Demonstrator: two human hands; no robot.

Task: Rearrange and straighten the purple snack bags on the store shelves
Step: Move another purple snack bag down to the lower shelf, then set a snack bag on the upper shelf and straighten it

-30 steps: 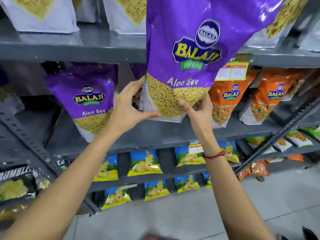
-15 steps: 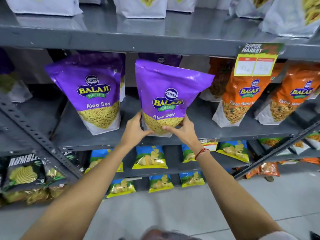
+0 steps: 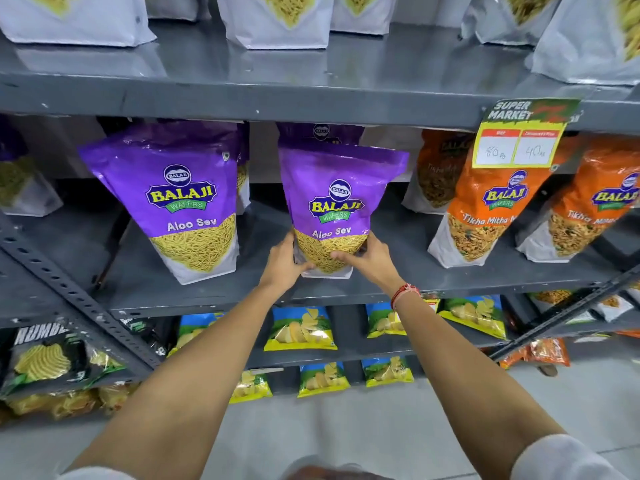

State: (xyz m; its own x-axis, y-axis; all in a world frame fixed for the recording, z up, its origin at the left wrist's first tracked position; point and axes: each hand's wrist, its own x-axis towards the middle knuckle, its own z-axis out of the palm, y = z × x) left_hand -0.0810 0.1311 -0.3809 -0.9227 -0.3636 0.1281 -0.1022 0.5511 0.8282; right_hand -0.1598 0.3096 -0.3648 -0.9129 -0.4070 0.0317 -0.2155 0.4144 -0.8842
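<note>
A purple Aloo Sev bag (image 3: 337, 202) stands upright on the grey middle shelf (image 3: 398, 271). My left hand (image 3: 282, 263) grips its lower left corner and my right hand (image 3: 367, 259) grips its lower right corner. Another purple bag (image 3: 320, 131) peeks out behind it, mostly hidden. A second front purple bag (image 3: 180, 199) stands to the left, leaning slightly, with more purple bags behind it.
Orange Tikha Mitha bags (image 3: 491, 202) stand to the right under a price tag (image 3: 519, 136). White bags (image 3: 277, 19) line the top shelf. Blue and yellow chip bags (image 3: 301, 327) fill the lower shelves. A slanted perforated metal brace (image 3: 69, 292) crosses at the left.
The purple bag came down from high and close to the camera onto the middle shelf, and both hands pushed it further back and straighter.
</note>
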